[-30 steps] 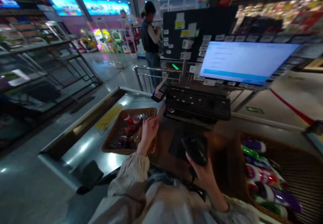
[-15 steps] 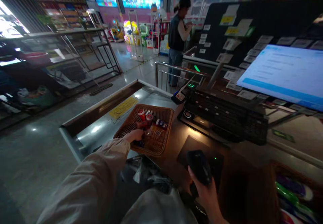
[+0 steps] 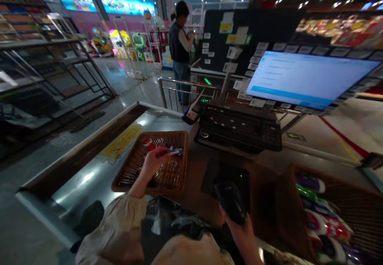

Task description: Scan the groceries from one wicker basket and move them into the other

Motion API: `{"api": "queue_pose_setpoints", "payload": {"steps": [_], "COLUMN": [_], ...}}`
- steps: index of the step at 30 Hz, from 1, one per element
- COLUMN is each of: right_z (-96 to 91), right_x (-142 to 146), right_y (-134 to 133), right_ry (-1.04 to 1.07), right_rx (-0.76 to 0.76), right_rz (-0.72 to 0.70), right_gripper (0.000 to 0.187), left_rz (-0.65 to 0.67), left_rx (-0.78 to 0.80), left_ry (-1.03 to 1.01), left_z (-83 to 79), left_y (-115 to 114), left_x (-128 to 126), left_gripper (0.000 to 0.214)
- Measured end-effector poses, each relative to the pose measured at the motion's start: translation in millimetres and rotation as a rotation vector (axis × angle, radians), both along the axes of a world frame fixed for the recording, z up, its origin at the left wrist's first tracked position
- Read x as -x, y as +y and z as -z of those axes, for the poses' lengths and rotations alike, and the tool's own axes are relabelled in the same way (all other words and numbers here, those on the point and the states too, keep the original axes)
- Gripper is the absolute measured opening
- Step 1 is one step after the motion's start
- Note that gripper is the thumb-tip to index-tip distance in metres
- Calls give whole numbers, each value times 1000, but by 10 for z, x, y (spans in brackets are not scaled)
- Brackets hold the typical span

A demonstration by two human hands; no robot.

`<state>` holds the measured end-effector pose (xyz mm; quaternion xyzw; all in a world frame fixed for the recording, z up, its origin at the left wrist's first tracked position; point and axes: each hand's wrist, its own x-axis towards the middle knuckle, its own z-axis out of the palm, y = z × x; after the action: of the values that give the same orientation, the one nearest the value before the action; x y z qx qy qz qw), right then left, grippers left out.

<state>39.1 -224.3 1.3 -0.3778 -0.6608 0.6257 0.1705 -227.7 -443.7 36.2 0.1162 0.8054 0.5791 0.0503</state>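
The two hands are apart. The left hand (image 3: pixel 154 163) reaches into a wicker basket (image 3: pixel 158 134) and lies among small packaged goods (image 3: pixel 164 173); whether it grips one cannot be told. The right hand (image 3: pixel 236 227) is closed around a black handheld barcode scanner (image 3: pixel 231 202), just right of that basket. The basket sits on a steel counter (image 3: pixel 80 181). Farther right of it is a second basket (image 3: pixel 356 213) packed with bottles (image 3: pixel 317 221). Beyond it are a lit monitor (image 3: pixel 311 79) and a person in a dark vest (image 3: pixel 178 44), standing.
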Motion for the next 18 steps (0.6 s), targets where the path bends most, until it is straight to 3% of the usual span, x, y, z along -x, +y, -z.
{"api": "queue_pose_setpoints", "payload": {"steps": [4,8,11,15,18], "right_z": [-162,-388,-466,-446,-420], "right_x": [-86,-195,-288,-419,-492], "right_y": [-85,-87,-54,-32,-23], "right_ry": [59,80,101,83,136], "right_rx": [-7,-73,-79,-85,-70], "right_rz": [98,169,203,355,344], "right_gripper": [40,33,29,32,29], "left_rz": [105,232,300,344,371], "left_rx": [-304,-318,-273,-210,-197], "left_ry": [-59,130,321,471,518], "left_z": [-109,-47,32,162,271], "left_y": [747,1285,1510,1686,1802], "left_x": [-547,-892,-993,-1039,-1075], "left_gripper": [36,20,12,13,12]}}
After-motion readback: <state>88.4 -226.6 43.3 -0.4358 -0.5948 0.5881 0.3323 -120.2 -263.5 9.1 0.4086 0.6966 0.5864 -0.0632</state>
